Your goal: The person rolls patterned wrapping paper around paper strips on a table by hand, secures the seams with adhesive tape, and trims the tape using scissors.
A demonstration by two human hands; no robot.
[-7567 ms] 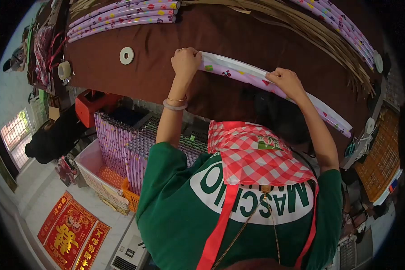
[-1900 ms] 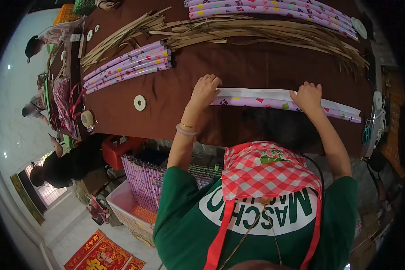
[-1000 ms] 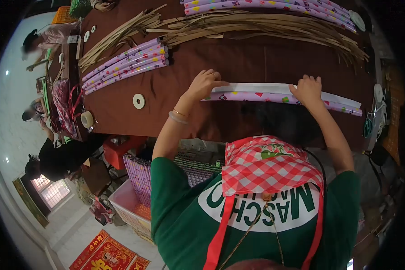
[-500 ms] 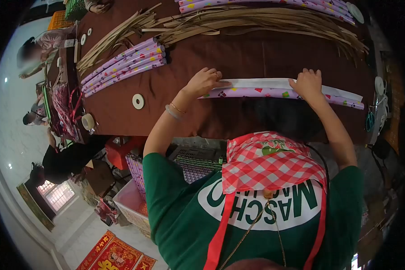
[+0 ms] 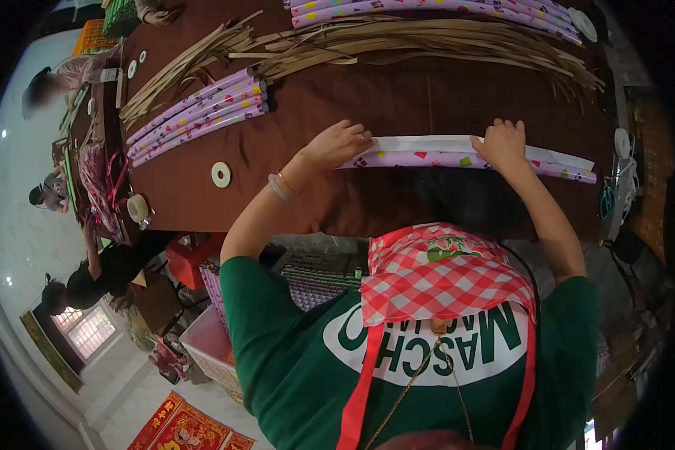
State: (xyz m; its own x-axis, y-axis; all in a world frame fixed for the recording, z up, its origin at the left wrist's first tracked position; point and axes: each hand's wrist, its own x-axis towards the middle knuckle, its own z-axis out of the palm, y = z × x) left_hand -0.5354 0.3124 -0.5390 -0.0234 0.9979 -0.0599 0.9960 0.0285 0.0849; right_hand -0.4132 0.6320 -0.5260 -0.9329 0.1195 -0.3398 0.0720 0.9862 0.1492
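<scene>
A long, thin roll of purple patterned paper (image 5: 409,159) lies across the brown-covered table in front of me, a white strip (image 5: 420,142) of the sheet's back showing along its far side. My left hand (image 5: 339,142) is closed, its fingers curled over the roll's left end. Farther right, my right hand (image 5: 501,144) has its thumb and bent fingers closed on the white strip and roll. The paper under both hands is hidden.
Finished purple rolls (image 5: 202,112) lie at the left, and more purple rolls (image 5: 435,13) at the far edge. Long brown strips (image 5: 427,41) stretch between them. A white tape ring (image 5: 221,175) sits on the tablecloth (image 5: 292,105). Scissors (image 5: 606,201) are near the right edge. Other people work at the left.
The whole view has shifted slightly left. My left hand has curled more tightly at the roll's left end; my right hand keeps nearly the same place on it.
</scene>
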